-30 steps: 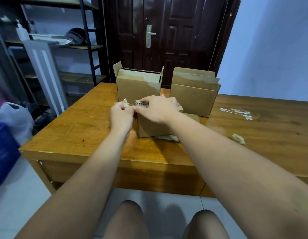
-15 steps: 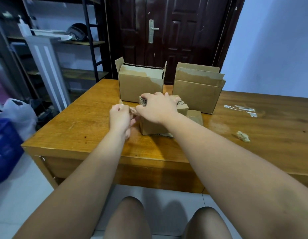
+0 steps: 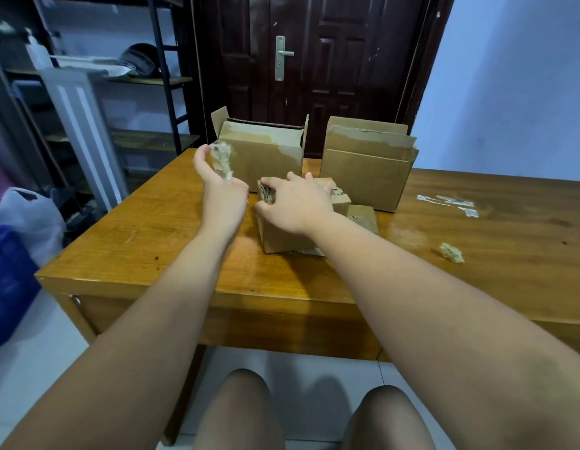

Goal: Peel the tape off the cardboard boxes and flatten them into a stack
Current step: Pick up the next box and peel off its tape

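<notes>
**Tape strip lifted clear, box held by one palm**

Since the frame half a second ago, the left hand (image 3: 222,196) has swung up and to the left, away from the small box (image 3: 283,238), and the tape strip (image 3: 221,164) has come away with it. That hand now pinches the strip between thumb and fingers. The strip hangs crumpled against the palm, blurred by motion. The right hand (image 3: 295,204) lies flat and spread over the top of the small box, thumb against its left edge, pressing rather than gripping. The box sits near the middle of the wooden table (image 3: 146,241), in front of two larger boxes.

Most likely trouble is the strip itself. It looks sticky and folded, so it may cling to the fingers when the hand tries to drop it. A shake to free it could throw it onto the back left box (image 3: 262,164), just behind the hand.

Second, the small box seems to rest on its own lower flap, which shows at its near edge, so it may sit unevenly. With only a flat palm on it, a sideways tug could slide or tip it.

Third, torn paper shows on the box top near the fingertips. I cannot tell whether tape remains there. Any left would resist flattening.

Loose tape scraps (image 3: 451,253) lie well to the right and could stick to a finished stack.
</notes>
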Tool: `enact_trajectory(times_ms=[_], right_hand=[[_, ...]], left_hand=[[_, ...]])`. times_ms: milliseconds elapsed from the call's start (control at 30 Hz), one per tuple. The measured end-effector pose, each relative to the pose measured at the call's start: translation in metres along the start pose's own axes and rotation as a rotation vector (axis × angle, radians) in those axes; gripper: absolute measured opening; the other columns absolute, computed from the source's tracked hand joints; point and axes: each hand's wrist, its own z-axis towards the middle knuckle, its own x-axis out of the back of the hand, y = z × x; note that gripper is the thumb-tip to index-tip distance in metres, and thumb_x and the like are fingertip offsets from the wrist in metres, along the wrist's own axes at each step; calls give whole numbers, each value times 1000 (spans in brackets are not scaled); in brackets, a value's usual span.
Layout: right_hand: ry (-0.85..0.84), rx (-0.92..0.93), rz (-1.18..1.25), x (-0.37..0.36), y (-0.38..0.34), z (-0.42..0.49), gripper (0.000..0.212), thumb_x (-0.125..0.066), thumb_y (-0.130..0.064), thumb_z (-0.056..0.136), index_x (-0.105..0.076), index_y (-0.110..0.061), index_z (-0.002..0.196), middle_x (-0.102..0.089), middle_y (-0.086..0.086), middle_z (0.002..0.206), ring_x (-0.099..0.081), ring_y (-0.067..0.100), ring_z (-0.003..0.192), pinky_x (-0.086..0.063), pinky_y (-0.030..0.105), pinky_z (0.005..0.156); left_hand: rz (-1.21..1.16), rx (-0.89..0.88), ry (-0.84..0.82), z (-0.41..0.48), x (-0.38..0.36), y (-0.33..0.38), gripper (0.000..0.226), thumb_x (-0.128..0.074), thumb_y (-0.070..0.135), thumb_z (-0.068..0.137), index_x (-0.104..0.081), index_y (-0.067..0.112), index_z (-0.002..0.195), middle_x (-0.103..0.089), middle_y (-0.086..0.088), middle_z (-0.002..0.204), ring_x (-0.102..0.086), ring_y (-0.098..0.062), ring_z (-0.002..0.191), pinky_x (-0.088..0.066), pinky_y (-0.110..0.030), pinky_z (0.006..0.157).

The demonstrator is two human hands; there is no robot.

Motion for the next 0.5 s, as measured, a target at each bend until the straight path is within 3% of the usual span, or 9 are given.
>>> enact_trajectory(times_ms=[133, 267, 400, 500], right_hand=[[-12, 8, 7, 0, 2, 1, 62, -35, -65, 87, -34, -40, 144, -37, 12, 149, -24, 43, 139, -17, 68, 106], [-20, 8, 8, 0, 3, 2, 58, -35, -61, 89, -35, -40, 143, -38, 11, 148, -25, 42, 138, -16, 68, 104], [-46, 2, 60, 4, 5, 5, 62, -43, -64, 87, -35, -40, 144, -36, 10, 151, -22, 42, 140, -14, 65, 107], [-114, 45, 302, 9, 11, 10, 80, -57, -54, 83, -21, -34, 151, -35, 8, 153, -21, 39, 143, -11, 57, 115]], left_hand=[[119, 6, -133, -1, -5, 1, 38, -44, 1, 88, -56, 23, 116, -61, -2, 102, -51, -13, 71, -43, -29, 63], [305, -114, -97, -2, -8, 2, 38, -37, -4, 94, -52, 20, 119, -53, -5, 118, -49, -13, 86, -40, -25, 68], [469, -97, -11, -2, -10, 14, 34, -34, -9, 90, -56, 13, 104, -41, -8, 125, -42, -17, 94, -32, -26, 79], [467, -135, -35, -4, -17, 26, 36, -33, -9, 90, -54, 11, 111, -39, -7, 124, -41, -16, 97, -32, -25, 79]])
